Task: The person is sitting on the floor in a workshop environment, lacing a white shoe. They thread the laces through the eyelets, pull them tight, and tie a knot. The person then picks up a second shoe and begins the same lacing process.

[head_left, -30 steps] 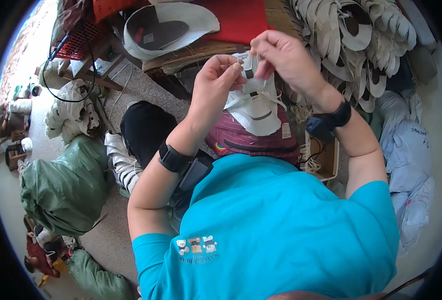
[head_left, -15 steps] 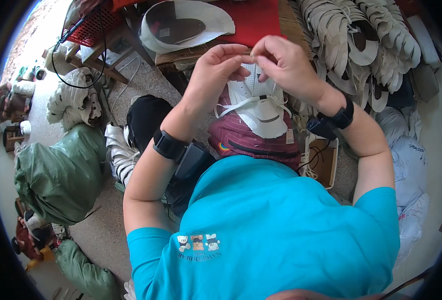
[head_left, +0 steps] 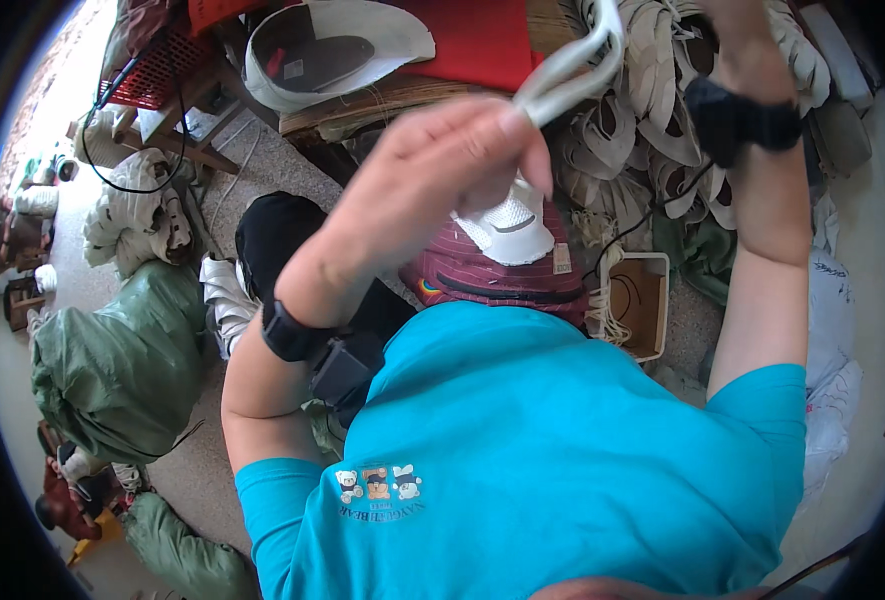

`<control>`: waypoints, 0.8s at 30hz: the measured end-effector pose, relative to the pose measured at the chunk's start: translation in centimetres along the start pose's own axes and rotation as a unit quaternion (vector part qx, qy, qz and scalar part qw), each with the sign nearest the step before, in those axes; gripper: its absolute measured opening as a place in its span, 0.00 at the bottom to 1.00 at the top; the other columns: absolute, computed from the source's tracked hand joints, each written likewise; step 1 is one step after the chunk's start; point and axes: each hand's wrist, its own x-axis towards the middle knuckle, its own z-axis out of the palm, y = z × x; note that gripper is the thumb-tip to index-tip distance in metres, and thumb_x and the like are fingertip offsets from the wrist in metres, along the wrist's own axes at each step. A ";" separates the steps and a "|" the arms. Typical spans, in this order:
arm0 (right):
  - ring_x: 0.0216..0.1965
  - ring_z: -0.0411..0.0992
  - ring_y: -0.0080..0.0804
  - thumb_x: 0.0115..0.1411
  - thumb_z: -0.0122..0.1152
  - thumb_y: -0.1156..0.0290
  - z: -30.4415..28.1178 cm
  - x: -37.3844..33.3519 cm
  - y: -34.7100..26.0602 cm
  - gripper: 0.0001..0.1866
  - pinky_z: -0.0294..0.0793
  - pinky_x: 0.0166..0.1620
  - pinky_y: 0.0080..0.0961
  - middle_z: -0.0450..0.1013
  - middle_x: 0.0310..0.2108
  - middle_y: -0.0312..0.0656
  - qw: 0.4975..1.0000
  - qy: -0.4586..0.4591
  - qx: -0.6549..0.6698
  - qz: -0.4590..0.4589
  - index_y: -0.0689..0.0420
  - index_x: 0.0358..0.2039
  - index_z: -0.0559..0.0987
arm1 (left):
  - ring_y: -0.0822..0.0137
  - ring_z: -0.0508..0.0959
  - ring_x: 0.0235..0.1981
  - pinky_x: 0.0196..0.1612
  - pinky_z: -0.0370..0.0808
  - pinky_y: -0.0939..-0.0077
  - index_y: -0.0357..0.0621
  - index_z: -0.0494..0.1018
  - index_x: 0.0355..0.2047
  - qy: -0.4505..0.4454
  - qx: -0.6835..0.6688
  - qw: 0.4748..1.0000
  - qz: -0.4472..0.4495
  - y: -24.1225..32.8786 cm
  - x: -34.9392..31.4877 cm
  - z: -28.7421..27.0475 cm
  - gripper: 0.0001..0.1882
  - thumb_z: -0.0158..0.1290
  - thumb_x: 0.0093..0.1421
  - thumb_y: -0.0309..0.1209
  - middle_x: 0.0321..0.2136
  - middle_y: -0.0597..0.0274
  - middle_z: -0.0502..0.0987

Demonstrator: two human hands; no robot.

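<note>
A white shoe upper point(head_left: 517, 240) lies on a maroon striped cloth point(head_left: 462, 260) in front of me, partly hidden beneath my left hand point(head_left: 457, 150). The fingers of that hand are closed around a white shoelace point(head_left: 577, 70), which is smeared by motion and runs up and right to the top edge. My right hand point(head_left: 737, 25) is raised at the upper right. It is blurred and partly cut off, so its fingers and anything in them cannot be made out.
A wooden table point(head_left: 362, 112) ahead bears another white upper point(head_left: 392, 45) and red material point(head_left: 492, 50). Bunches of off-white shoe parts point(head_left: 602, 130) hang at the right, above an open box point(head_left: 647, 345). A green sack point(head_left: 122, 350) stands left; a red basket point(head_left: 167, 75) sits on a stool.
My hands, close together above the shoe upper before, have come apart. The right has swung up and right; the left is nearer me, with the shoelace stretched upward from it.
</note>
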 end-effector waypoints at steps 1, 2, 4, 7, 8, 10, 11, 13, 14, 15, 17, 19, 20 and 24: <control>0.34 0.75 0.31 0.61 0.55 0.77 1.1 -1.4 0.5 0.05 0.76 0.39 0.26 0.75 0.36 0.43 0.997 -0.042 -0.058 0.017 0.63 0.37 0.76 | 0.81 0.56 0.20 0.24 0.54 0.83 0.37 0.74 0.32 0.015 -0.003 0.999 0.044 0.3 0.2 -0.5 0.20 0.42 0.72 0.40 0.17 0.75 0.59; 0.36 0.74 0.35 0.61 0.55 0.75 1.4 -3.5 1.5 0.06 0.74 0.40 0.29 0.75 0.36 0.43 0.985 -0.074 -0.137 -0.077 0.62 0.37 0.76 | 0.82 0.57 0.20 0.23 0.54 0.84 0.38 0.76 0.33 0.018 -0.010 0.996 0.086 0.6 0.5 -1.0 0.20 0.42 0.73 0.40 0.17 0.77 0.59; 0.28 0.73 0.24 0.64 0.57 0.71 3.4 -8.5 3.0 0.05 0.72 0.32 0.22 0.72 0.29 0.36 0.966 -0.257 -0.027 -0.011 0.59 0.36 0.76 | 0.82 0.55 0.20 0.24 0.53 0.84 0.36 0.75 0.33 0.075 -0.016 0.990 0.115 -0.5 0.6 -2.2 0.20 0.41 0.73 0.39 0.18 0.77 0.58; 0.33 0.71 0.27 0.58 0.63 0.67 5.2 -15.6 2.2 0.10 0.71 0.37 0.24 0.71 0.30 0.39 0.895 -0.430 0.061 0.100 0.60 0.35 0.77 | 0.81 0.54 0.20 0.24 0.53 0.84 0.34 0.74 0.34 0.124 -0.071 0.982 0.122 -2.2 1.2 -3.6 0.19 0.40 0.73 0.37 0.18 0.77 0.56; 0.34 0.74 0.37 0.57 0.64 0.62 5.3 -17.0 1.5 0.14 0.74 0.39 0.33 0.72 0.32 0.46 0.897 -0.428 0.054 0.096 0.59 0.36 0.78 | 0.81 0.54 0.20 0.24 0.53 0.84 0.35 0.74 0.34 0.139 -0.072 0.981 0.115 -2.6 1.3 -4.0 0.19 0.40 0.73 0.37 0.18 0.77 0.56; 0.29 0.68 0.27 0.57 0.66 0.68 6.2 -19.7 1.6 0.10 0.70 0.35 0.24 0.66 0.29 0.38 0.926 -0.366 0.049 0.081 0.60 0.33 0.76 | 0.81 0.54 0.20 0.24 0.53 0.84 0.35 0.74 0.34 0.168 -0.071 0.978 0.100 -3.2 1.4 -4.4 0.19 0.40 0.73 0.38 0.18 0.77 0.56; 0.29 0.67 0.25 0.57 0.66 0.69 6.5 -20.4 2.0 0.10 0.70 0.34 0.23 0.66 0.29 0.38 0.924 -0.367 0.056 0.096 0.61 0.34 0.76 | 0.81 0.54 0.20 0.24 0.53 0.84 0.35 0.74 0.34 0.167 -0.070 0.979 0.094 -3.4 1.4 -4.5 0.19 0.40 0.74 0.38 0.18 0.77 0.56; 0.29 0.67 0.23 0.57 0.65 0.69 6.9 -21.3 2.9 0.11 0.69 0.34 0.21 0.66 0.28 0.37 0.919 -0.368 0.070 0.124 0.61 0.35 0.76 | 0.82 0.54 0.20 0.24 0.53 0.84 0.35 0.74 0.35 0.164 -0.066 0.981 0.084 -3.6 1.4 -4.5 0.20 0.40 0.74 0.38 0.18 0.77 0.55; 0.29 0.67 0.21 0.58 0.65 0.69 6.9 -21.5 3.2 0.10 0.69 0.34 0.20 0.67 0.28 0.35 0.908 -0.381 0.091 0.147 0.61 0.36 0.77 | 0.82 0.54 0.20 0.24 0.53 0.84 0.35 0.74 0.35 0.162 -0.061 0.982 0.082 -3.9 1.3 -4.5 0.19 0.40 0.74 0.38 0.18 0.77 0.55; 0.28 0.66 0.19 0.59 0.64 0.69 6.7 -21.7 3.5 0.10 0.68 0.33 0.20 0.68 0.28 0.34 0.897 -0.393 0.110 0.171 0.61 0.36 0.77 | 0.82 0.54 0.20 0.24 0.53 0.84 0.35 0.74 0.35 0.159 -0.055 0.983 0.080 -4.1 1.2 -4.4 0.19 0.40 0.73 0.38 0.18 0.77 0.55; 0.28 0.65 0.16 0.60 0.63 0.69 6.1 -21.4 3.8 0.09 0.67 0.33 0.18 0.70 0.28 0.31 0.835 -0.432 0.205 0.273 0.61 0.37 0.78 | 0.82 0.54 0.20 0.24 0.53 0.84 0.35 0.74 0.35 0.161 -0.051 0.983 0.074 -4.2 1.2 -4.2 0.19 0.40 0.73 0.38 0.18 0.77 0.55; 0.28 0.64 0.14 0.62 0.62 0.69 5.1 -20.4 3.7 0.08 0.66 0.32 0.16 0.71 0.28 0.27 0.699 -0.466 0.346 0.418 0.60 0.37 0.78 | 0.82 0.54 0.20 0.24 0.53 0.84 0.36 0.74 0.35 0.172 -0.052 0.981 0.066 -4.2 1.2 -4.0 0.19 0.40 0.73 0.38 0.17 0.77 0.55; 0.27 0.64 0.13 0.62 0.62 0.69 5.0 -20.5 4.0 0.08 0.66 0.31 0.15 0.72 0.28 0.27 0.691 -0.466 0.354 0.423 0.59 0.37 0.79 | 0.82 0.54 0.20 0.24 0.53 0.84 0.36 0.73 0.35 0.168 -0.062 0.982 0.066 -4.1 1.2 -3.9 0.19 0.40 0.73 0.38 0.17 0.77 0.55; 0.26 0.63 0.11 0.63 0.61 0.68 4.8 -20.9 5.4 0.06 0.62 0.30 0.11 0.72 0.29 0.25 0.673 -0.451 0.380 0.446 0.57 0.36 0.79 | 0.81 0.55 0.20 0.24 0.54 0.84 0.37 0.73 0.34 0.155 -0.092 0.980 0.090 -2.8 1.3 -3.7 0.18 0.40 0.73 0.38 0.17 0.76 0.55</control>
